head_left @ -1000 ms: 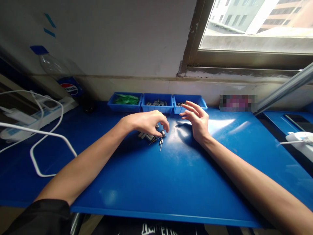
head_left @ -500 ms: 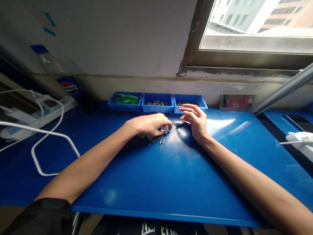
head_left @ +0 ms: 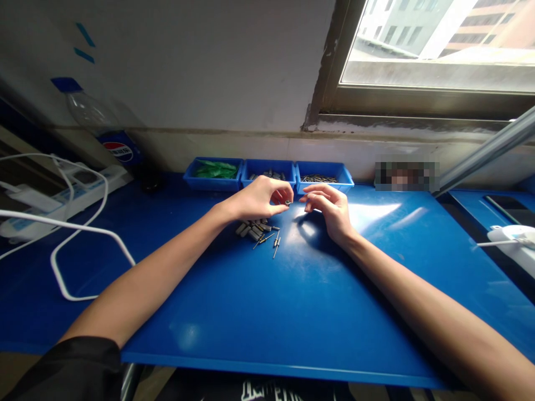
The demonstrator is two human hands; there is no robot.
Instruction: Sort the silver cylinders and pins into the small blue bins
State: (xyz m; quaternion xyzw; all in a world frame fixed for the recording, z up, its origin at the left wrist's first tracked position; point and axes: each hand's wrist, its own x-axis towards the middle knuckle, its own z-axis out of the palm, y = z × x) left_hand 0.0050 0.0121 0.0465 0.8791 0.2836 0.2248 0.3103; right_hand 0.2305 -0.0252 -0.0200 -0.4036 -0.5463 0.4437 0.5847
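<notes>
My left hand [head_left: 267, 197] is raised a little over the blue table, its thumb and fingertips pinched on a small metal cylinder [head_left: 288, 203], seen mostly end-on. My right hand [head_left: 332, 211] hovers just to the right with fingers bent and slightly apart; nothing shows in it. Below my left hand lies a small pile of grey metal cylinders [head_left: 253, 229]. Several thin metal pins with a thicker collar [head_left: 276, 245] lie loose at the pile's right side.
Three blue bins stand along the wall: one with green pieces [head_left: 215, 169], one with grey cylinders [head_left: 273, 174], one with thin pins [head_left: 320, 179]. At left are a Pepsi bottle [head_left: 119, 147], a power strip [head_left: 62, 200] and white cables [head_left: 96, 227].
My left hand has lifted off the pile with the small cylinder, uncovering the pile. My right hand has drawn slightly down and left, its fingers more bent, toward the left hand.
</notes>
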